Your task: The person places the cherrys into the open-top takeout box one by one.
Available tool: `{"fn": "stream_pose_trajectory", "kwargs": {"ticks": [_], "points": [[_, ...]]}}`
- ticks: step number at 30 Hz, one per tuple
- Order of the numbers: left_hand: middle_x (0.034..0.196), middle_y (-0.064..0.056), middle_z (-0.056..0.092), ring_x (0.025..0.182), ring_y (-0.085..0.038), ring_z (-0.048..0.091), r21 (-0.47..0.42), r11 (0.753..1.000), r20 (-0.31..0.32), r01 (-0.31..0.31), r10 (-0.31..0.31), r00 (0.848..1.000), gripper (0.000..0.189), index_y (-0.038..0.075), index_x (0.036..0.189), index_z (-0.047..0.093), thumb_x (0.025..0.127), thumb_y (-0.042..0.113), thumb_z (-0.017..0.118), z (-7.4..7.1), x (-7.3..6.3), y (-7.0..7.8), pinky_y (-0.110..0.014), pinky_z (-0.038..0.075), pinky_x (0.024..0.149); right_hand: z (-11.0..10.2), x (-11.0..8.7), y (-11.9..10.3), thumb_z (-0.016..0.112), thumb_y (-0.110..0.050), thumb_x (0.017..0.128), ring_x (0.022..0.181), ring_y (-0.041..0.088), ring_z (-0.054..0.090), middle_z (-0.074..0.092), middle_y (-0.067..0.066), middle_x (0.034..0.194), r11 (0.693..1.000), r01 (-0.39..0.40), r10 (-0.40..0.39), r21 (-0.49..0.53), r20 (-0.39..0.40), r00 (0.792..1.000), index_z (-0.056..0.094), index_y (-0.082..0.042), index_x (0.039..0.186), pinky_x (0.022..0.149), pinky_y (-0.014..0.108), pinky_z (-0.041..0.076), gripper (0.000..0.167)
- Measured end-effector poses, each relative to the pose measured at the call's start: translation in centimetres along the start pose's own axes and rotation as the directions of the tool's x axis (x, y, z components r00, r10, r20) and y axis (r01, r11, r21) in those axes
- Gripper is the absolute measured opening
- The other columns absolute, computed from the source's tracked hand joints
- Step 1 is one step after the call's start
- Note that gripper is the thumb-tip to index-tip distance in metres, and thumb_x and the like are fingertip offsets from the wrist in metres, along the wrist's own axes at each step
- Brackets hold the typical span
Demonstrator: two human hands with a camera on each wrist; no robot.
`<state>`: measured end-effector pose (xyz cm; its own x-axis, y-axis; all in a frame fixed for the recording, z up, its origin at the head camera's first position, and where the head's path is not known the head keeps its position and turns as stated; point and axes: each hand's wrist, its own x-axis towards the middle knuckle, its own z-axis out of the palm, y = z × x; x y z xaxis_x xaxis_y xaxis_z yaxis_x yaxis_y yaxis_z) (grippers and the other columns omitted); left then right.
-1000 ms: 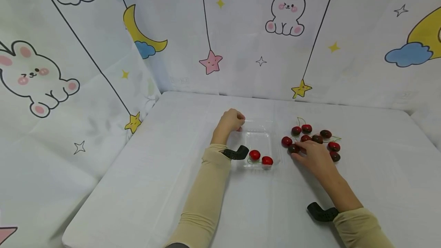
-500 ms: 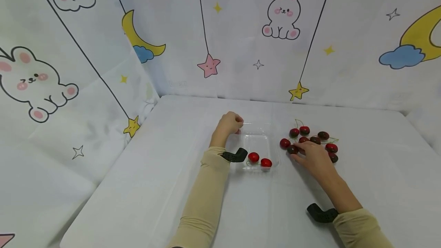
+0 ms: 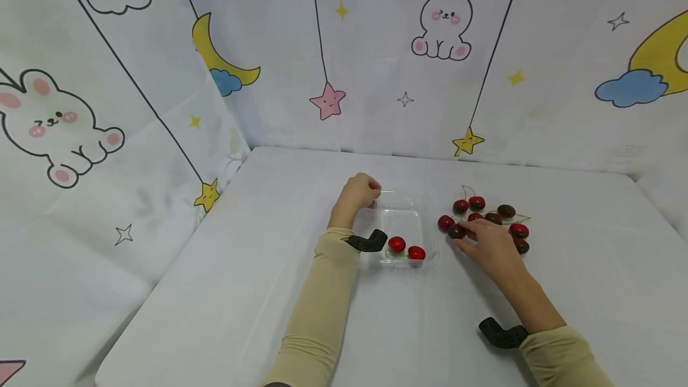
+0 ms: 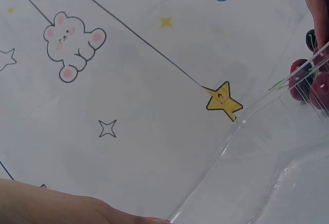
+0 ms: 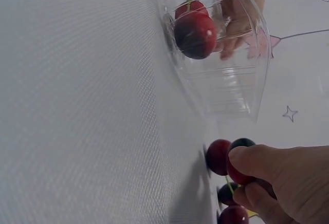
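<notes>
A clear plastic container (image 3: 402,220) stands on the white table, with two red cherries (image 3: 396,244) lying at its near end. My left hand (image 3: 355,197) pinches the container's rim at the far left corner. To the right of it, a loose group of dark red cherries (image 3: 506,211) lies on the table, some with green stems. My right hand (image 3: 491,248) is at the near left side of this group. Its thumb and fingers pinch a dark cherry (image 5: 239,166), seen close up in the right wrist view beside another cherry (image 5: 218,156). The hand covers part of the group.
The white-covered table (image 3: 236,291) reaches back to a cloth wall (image 3: 376,124) printed with rabbits, stars and moons. A black wrist mount (image 3: 368,241) on the left arm overhangs the container's left side; another wrist mount (image 3: 502,333) sits at the right wrist.
</notes>
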<state>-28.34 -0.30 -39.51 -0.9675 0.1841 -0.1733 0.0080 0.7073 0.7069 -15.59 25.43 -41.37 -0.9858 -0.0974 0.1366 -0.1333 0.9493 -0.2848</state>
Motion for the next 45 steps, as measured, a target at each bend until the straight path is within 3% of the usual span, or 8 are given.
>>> {"fn": "stream_pose_trajectory", "kwargs": {"ticks": [20, 45], "points": [[0.096, -0.006, 0.07, 0.063, -0.007, 0.064, 0.002, 1.0, -0.008, -0.02, 0.02, 1.0, 0.021, 0.008, 0.11, 0.068, 0.094, 0.017, 0.06, -0.1, -0.1, 0.4, -0.025, 0.048, 0.069, -0.3, -0.1, 0.1, 0.074, -0.02, 0.082, 0.095, 0.037, 0.063, 0.065, 0.026, 0.108, 0.999, 0.05, -0.048, 0.017, -0.107, 0.993, 0.063, 0.004, 0.117, 0.081, 0.053, 0.051, 0.044], [0.096, -0.006, 0.069, 0.063, -0.008, 0.063, -0.002, 1.0, -0.007, 0.004, -0.004, 1.0, 0.021, 0.008, 0.111, 0.068, 0.094, 0.017, 0.06, 0.0, -0.1, 0.2, -0.024, 0.049, 0.067, -1.0, -0.3, -1.2, 0.074, -0.018, 0.082, 0.103, 0.041, 0.059, 0.064, 0.027, 0.11, 0.998, 0.05, -0.047, 0.023, -0.126, 0.991, 0.064, 0.002, 0.117, 0.085, 0.056, 0.048, 0.042]]}}
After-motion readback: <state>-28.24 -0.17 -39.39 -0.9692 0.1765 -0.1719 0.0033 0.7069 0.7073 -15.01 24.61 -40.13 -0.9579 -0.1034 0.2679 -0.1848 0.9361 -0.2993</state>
